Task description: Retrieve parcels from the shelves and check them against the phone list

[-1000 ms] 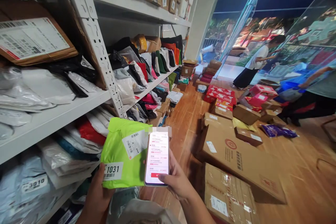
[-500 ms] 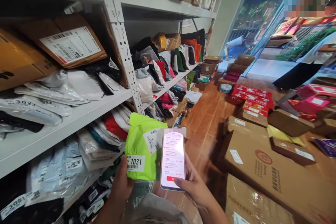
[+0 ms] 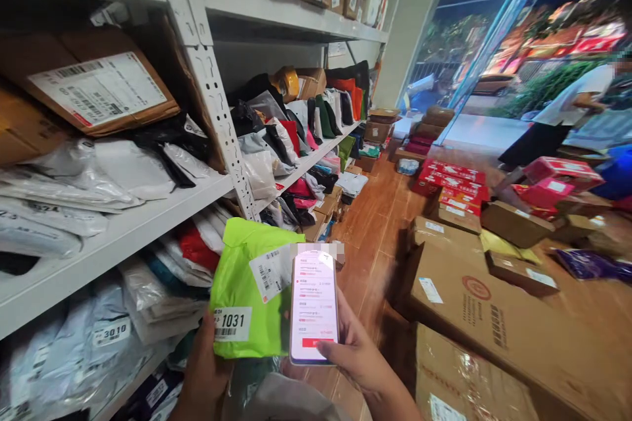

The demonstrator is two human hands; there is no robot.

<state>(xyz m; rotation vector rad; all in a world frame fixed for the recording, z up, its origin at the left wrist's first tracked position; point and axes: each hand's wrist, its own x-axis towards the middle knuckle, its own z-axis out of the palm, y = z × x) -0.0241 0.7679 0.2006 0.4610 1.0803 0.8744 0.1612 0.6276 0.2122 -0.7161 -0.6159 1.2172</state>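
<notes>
Green parcel [image 3: 247,289] gripped in left hand [image 3: 205,368], phone [image 3: 313,306] in right hand [image 3: 353,355], beside crowded shelf [image 3: 123,230], cartons [image 3: 494,316] rightward.

Glowing lime green with white barcode labels: parcel bag [image 3: 247,289]. Beside it, showing white with red bands: phone screen [image 3: 314,306]. Right of the bag, lying brown with a red round stamp: cardboard box [image 3: 498,322]. Behind that box, showing bright red: cartons [image 3: 454,177].

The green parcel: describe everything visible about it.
The green parcel is a bright lime plastic mailer bag, soft and creased, held upright in front of the shelves. A white barcode label sits at its upper right; a white tag reading 1031 sits at its lower left. The left hand grips its lower left corner. The phone, held in the right hand, overlaps its right edge.
</notes>
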